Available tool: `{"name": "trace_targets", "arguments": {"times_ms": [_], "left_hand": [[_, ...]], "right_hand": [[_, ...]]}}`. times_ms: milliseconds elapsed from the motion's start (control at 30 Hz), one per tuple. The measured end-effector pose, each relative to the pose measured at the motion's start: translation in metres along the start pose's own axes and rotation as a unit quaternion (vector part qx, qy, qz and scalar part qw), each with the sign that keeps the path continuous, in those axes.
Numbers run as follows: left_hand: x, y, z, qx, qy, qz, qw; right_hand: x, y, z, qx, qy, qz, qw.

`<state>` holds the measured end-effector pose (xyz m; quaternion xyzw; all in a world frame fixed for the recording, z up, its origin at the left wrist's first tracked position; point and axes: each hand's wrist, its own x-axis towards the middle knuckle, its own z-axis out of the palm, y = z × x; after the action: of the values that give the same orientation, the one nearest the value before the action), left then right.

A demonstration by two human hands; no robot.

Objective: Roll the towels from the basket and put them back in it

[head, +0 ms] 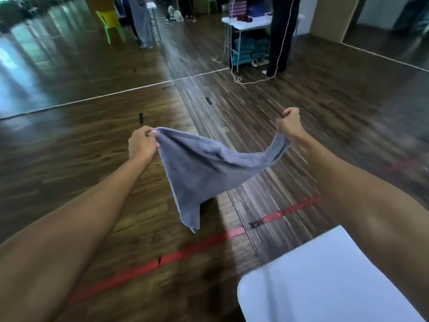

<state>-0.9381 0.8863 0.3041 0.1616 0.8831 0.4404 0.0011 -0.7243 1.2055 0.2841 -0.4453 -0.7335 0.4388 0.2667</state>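
A grey-blue towel (204, 168) hangs in the air in front of me, spread between both hands above the wooden floor. My left hand (141, 142) pinches its left corner. My right hand (289, 123) is clenched on the opposite corner, held slightly higher. The towel sags in the middle and a loose corner dangles down toward the red floor tape. No basket shows in this view.
A white table (325, 282) corner lies at the lower right under my right forearm. Red tape (162, 259) crosses the floor. Farther back stand a white folding table (250, 24) with stacked teal towels beneath, a person in dark trousers (282, 36), a rope and a green chair (111, 22).
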Motion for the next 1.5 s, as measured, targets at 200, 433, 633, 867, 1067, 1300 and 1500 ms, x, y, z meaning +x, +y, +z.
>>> {"name": "trace_targets", "arguments": {"times_ms": [200, 433, 633, 867, 1067, 1300, 1500], "left_hand": [[-0.038, -0.022, 0.028, 0.015, -0.026, -0.006, 1.0], [-0.106, -0.037, 0.068, 0.086, -0.048, 0.008, 0.995], [-0.171, -0.021, 0.062, -0.085, -0.01, 0.008, 0.996], [-0.308, -0.031, 0.074, -0.196, -0.127, -0.173, 0.957], [-0.459, -0.09, 0.125, -0.138, -0.415, -0.298, 0.849], [-0.545, -0.117, 0.173, 0.157, -0.49, -0.132, 0.847], [-0.58, -0.125, 0.182, 0.209, -0.383, 0.032, 0.899]], "right_hand": [[-0.04, 0.069, -0.039, -0.116, 0.033, 0.003, 0.993], [-0.11, 0.147, -0.108, -0.195, 0.118, 0.027, 0.973], [-0.114, 0.196, -0.228, -0.057, 0.26, 0.039, 0.963], [-0.204, 0.337, -0.314, -0.13, 0.282, 0.137, 0.941], [-0.339, 0.401, -0.348, -0.269, 0.227, 0.205, 0.913], [-0.392, 0.506, -0.383, -0.494, 0.015, -0.022, 0.869], [-0.403, 0.512, -0.372, -0.601, -0.081, -0.112, 0.787]]}}
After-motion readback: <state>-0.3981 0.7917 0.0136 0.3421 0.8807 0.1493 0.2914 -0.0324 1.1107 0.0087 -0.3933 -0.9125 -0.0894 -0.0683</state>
